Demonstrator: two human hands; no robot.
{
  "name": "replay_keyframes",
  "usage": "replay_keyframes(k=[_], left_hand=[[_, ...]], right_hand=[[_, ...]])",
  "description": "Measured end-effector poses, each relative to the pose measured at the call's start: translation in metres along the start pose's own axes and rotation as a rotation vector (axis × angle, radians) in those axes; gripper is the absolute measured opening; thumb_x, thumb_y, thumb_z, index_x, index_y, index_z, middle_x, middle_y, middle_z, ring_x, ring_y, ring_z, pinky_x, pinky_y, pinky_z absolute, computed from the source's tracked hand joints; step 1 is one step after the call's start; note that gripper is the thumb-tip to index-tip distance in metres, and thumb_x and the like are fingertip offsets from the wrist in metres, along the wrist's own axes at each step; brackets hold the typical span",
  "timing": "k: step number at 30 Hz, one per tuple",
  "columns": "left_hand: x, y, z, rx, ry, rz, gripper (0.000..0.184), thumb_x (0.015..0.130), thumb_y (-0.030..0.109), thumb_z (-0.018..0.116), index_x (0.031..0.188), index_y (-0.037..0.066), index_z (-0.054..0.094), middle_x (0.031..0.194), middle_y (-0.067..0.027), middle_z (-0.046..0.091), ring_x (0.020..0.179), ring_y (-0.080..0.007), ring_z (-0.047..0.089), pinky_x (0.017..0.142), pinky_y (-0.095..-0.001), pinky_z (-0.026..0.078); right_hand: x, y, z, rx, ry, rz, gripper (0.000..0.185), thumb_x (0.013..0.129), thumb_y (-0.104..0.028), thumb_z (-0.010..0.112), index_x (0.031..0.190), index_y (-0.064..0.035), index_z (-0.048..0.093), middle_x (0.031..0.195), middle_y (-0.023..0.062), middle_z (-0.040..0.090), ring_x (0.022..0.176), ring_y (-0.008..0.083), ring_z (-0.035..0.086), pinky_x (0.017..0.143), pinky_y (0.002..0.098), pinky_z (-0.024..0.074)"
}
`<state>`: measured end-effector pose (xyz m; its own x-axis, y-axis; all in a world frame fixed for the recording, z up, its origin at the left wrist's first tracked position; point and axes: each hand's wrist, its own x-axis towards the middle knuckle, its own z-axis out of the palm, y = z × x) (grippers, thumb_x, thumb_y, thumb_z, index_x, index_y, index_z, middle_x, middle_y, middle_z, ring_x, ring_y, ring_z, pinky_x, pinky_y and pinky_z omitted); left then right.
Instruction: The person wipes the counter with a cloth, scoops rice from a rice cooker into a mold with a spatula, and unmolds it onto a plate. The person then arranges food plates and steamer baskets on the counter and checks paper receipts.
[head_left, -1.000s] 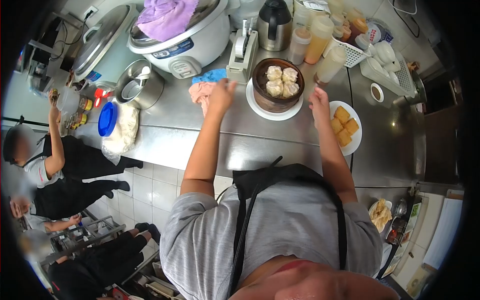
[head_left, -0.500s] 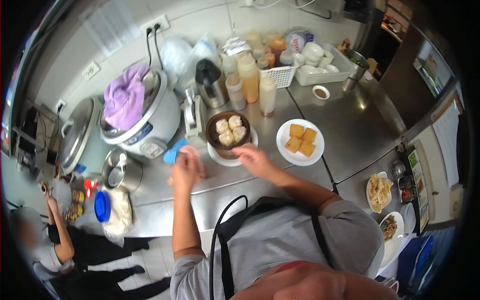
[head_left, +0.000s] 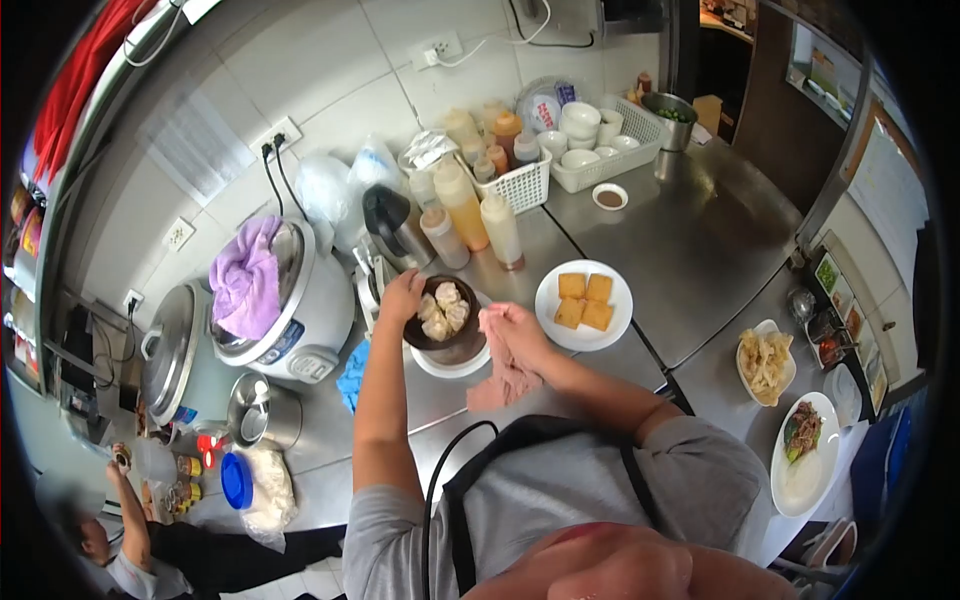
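Note:
A dark round steamer basket (head_left: 443,346) with several pale dumplings (head_left: 452,306) in it sits on a white plate (head_left: 455,370). My left hand (head_left: 402,296) grips the basket's left rim, its fingers curled over the edge. In my right hand (head_left: 518,335) is a pink cloth (head_left: 506,381), pinched close to the basket's right side and hanging toward the counter's front edge. To the right, a white plate (head_left: 584,340) carries several square golden fried pieces (head_left: 597,289). A crumpled blue cloth (head_left: 353,377) lies left of the basket.
Behind the basket stand squeeze bottles (head_left: 502,232), a dark-topped thermos jug (head_left: 392,228) and a rack of white cups (head_left: 580,123). A large rice cooker (head_left: 305,310) and metal pot (head_left: 275,415) are at left. Dishes of food (head_left: 767,365) sit at right. Another person (head_left: 135,545) is at lower left.
The pink cloth has passed from my left hand to my right. My left hand has moved up onto the basket's left rim. The view has shifted and tilted.

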<state>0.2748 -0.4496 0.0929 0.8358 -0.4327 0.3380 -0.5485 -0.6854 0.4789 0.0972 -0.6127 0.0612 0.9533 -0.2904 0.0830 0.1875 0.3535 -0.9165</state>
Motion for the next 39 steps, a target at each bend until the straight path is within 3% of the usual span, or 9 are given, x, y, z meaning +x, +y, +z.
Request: replay_keyframes(k=[5, 9, 14, 18, 22, 30, 33, 36, 39], left_hand=[[0.006, -0.027, 0.003, -0.239, -0.301, -0.026, 0.029, 0.081, 0.027, 0.051, 0.091, 0.001, 0.059, 0.086, -0.015, 0.06, 0.079, -0.0251, 0.057, 0.072, -0.0325, 0.043], [-0.014, -0.026, -0.004, -0.512, -0.442, -0.278, 0.019, 0.082, 0.02, 0.053, 0.09, 0.004, 0.057, 0.078, 0.0003, 0.057, 0.071, -0.0073, 0.05, 0.065, -0.023, 0.042], [-0.033, -0.021, -0.004, -0.568, -0.28, -0.23, 0.019, 0.082, 0.018, 0.053, 0.091, 0.003, 0.057, 0.081, -0.0004, 0.057, 0.077, -0.0088, 0.05, 0.07, -0.023, 0.041], [-0.041, -0.028, 0.0, -0.515, -0.147, -0.217, 0.019, 0.081, 0.017, 0.053, 0.09, 0.002, 0.058, 0.083, -0.0021, 0.058, 0.078, -0.01, 0.051, 0.072, -0.0236, 0.041], [-0.053, -0.03, 0.006, -0.588, 0.002, -0.341, 0.018, 0.078, 0.015, 0.054, 0.085, -0.002, 0.058, 0.08, -0.0072, 0.059, 0.076, -0.0146, 0.054, 0.071, -0.0262, 0.042], [-0.102, -0.024, 0.022, -0.701, 0.404, -0.664, 0.017, 0.08, 0.014, 0.051, 0.089, 0.0, 0.05, 0.08, -0.0064, 0.054, 0.074, -0.0147, 0.049, 0.065, -0.0278, 0.041], [-0.144, 0.001, 0.01, -0.72, 0.328, -0.721, 0.024, 0.08, 0.023, 0.052, 0.094, 0.004, 0.047, 0.076, -0.0014, 0.049, 0.066, -0.0116, 0.047, 0.059, -0.0252, 0.04], [-0.135, 0.023, -0.037, -0.76, -0.015, -0.866, 0.028, 0.08, 0.027, 0.052, 0.098, 0.006, 0.045, 0.078, -0.0013, 0.048, 0.071, -0.0113, 0.047, 0.062, -0.0263, 0.04], [-0.089, -0.016, -0.021, -0.652, -0.143, -0.359, 0.036, 0.083, 0.026, 0.05, 0.113, 0.006, 0.046, 0.098, -0.0045, 0.053, 0.089, -0.0136, 0.05, 0.077, -0.026, 0.041]], right_hand=[[0.032, 0.015, -0.008, 0.238, 0.147, 0.156, 0.014, 0.081, -0.008, 0.05, 0.092, 0.0002, 0.053, 0.081, 0.0058, 0.058, 0.07, 0.011, 0.054, 0.065, 0.0224, 0.045], [0.069, 0.021, -0.002, -0.098, 0.148, -0.019, 0.018, 0.078, -0.012, 0.054, 0.088, 0.0014, 0.058, 0.081, 0.0073, 0.06, 0.071, 0.0143, 0.056, 0.065, 0.0253, 0.0452], [0.116, 0.028, 0.027, -0.656, -0.168, -0.388, 0.016, 0.073, -0.017, 0.057, 0.076, -0.0014, 0.062, 0.077, 0.0171, 0.06, 0.072, 0.0277, 0.058, 0.068, 0.0338, 0.0447], [0.139, 0.044, 0.031, -0.797, -0.436, -0.259, 0.015, 0.075, -0.014, 0.056, 0.071, -0.001, 0.061, 0.074, 0.0158, 0.06, 0.07, 0.0281, 0.058, 0.065, 0.0327, 0.0453], [0.093, 0.004, 0.027, -1.037, -0.303, -0.157, 0.021, 0.077, -0.021, 0.053, 0.072, -0.0024, 0.061, 0.08, 0.0144, 0.06, 0.077, 0.0306, 0.055, 0.069, 0.0359, 0.044], [-0.003, -0.03, 0.03, -0.924, -0.082, -0.129, 0.02, 0.081, -0.02, 0.047, 0.079, -0.0045, 0.059, 0.081, 0.0165, 0.057, 0.082, 0.0314, 0.053, 0.072, 0.0392, 0.0423], [0.02, -0.008, 0.019, -0.972, -0.117, -0.202, 0.018, 0.08, -0.019, 0.048, 0.079, -0.0066, 0.06, 0.08, 0.0161, 0.057, 0.081, 0.0312, 0.053, 0.072, 0.0394, 0.0425], [0.053, -0.01, 0.017, -1.032, -0.252, -0.235, 0.015, 0.078, -0.018, 0.049, 0.077, -0.0088, 0.061, 0.079, 0.0132, 0.058, 0.08, 0.0295, 0.054, 0.07, 0.0384, 0.0427], [0.085, -0.009, 0.026, -1.052, -0.472, -0.249, 0.014, 0.077, -0.017, 0.05, 0.077, -0.0101, 0.062, 0.078, 0.0104, 0.06, 0.078, 0.0276, 0.056, 0.068, 0.0369, 0.0432]])
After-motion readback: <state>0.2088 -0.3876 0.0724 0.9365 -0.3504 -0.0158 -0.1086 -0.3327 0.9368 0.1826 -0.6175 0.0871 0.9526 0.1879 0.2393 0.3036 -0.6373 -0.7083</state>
